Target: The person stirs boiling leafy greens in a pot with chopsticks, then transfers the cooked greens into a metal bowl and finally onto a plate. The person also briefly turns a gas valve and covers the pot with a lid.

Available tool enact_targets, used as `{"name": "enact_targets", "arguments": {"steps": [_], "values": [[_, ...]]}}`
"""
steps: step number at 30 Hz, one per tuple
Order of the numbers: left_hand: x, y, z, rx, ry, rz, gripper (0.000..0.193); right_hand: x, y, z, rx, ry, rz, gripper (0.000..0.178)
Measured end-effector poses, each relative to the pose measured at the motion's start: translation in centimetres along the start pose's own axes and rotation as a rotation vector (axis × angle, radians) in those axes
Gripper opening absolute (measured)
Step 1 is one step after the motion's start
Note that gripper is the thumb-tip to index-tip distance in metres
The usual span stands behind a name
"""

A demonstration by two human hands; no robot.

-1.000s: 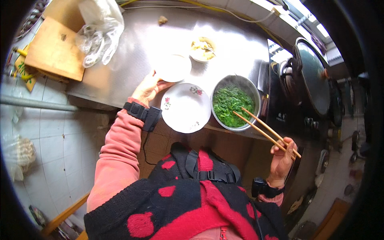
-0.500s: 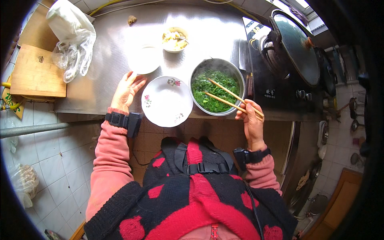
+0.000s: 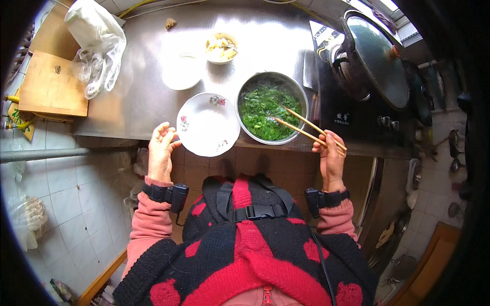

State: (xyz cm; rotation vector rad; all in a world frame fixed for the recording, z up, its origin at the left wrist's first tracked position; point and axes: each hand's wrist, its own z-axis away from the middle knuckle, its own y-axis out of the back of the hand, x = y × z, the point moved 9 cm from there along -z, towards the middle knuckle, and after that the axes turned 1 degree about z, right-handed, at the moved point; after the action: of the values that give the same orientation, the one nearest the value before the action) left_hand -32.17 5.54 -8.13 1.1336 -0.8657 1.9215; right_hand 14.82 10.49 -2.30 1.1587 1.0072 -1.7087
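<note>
A pair of wooden chopsticks [image 3: 312,133] is held in my right hand [image 3: 332,155], closed around their upper ends. Their tips reach into a round metal pot [image 3: 304,92] of chopped leafy greens [image 3: 265,109] in water. Left of the pot sits a white flowered plate [image 3: 206,127] with nothing in it, its near rim at the counter's edge. My left hand [image 3: 162,153] is beside the plate's left rim, fingers loosely bent and apart, holding nothing; whether a fingertip touches the rim I cannot tell. Behind the plate is a smaller white dish [image 3: 181,74], washed out by glare.
A bowl of pale yellow food [image 3: 221,48] with a spoon stands behind the pot. A cleaver [image 3: 310,71] lies beside the black gas stove [image 3: 344,115], where a lidded wok [image 3: 380,58] sits. Far left are a wooden board [image 3: 51,84] and a plastic bag [image 3: 99,46].
My left hand has drawn back from beside the small white dish to the flowered plate's left side. My right hand and the chopsticks have shifted slightly right and toward me.
</note>
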Motion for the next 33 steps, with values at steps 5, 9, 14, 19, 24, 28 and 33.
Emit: {"name": "enact_targets", "arguments": {"steps": [5, 9, 14, 19, 24, 28, 33], "values": [[-1.9, 0.0, 1.4, 0.023, 0.059, 0.006, 0.031, -1.8, 0.0, 0.1, -0.079, 0.131, 0.009, 0.018], [-2.3, -0.4, 2.1, 0.025, 0.080, 0.009, 0.030, -2.9, -1.2, 1.8, -0.191, 0.129, -0.050, 0.017], [-2.7, -0.9, 2.5, 0.035, 0.078, 0.046, 0.027, 0.5, -5.9, 1.1, -0.308, 0.019, 0.027, 0.017], [-2.8, -1.0, 2.7, 0.029, 0.090, 0.074, 0.027, -2.2, -4.7, 1.4, -0.332, 0.156, 0.009, 0.016], [-3.5, -1.5, 2.9, 0.021, 0.118, 0.096, 0.027, -0.9, -6.0, -0.2, -0.259, 0.187, -0.028, 0.017], [-4.1, -2.0, 2.9, 0.031, 0.141, 0.073, 0.030, 0.7, -6.6, -1.4, -0.239, 0.089, -0.026, 0.016], [-4.0, -2.1, 2.7, 0.039, 0.150, 0.048, 0.035, -3.1, -1.7, -0.5, -0.129, 0.243, -0.100, 0.017]]}}
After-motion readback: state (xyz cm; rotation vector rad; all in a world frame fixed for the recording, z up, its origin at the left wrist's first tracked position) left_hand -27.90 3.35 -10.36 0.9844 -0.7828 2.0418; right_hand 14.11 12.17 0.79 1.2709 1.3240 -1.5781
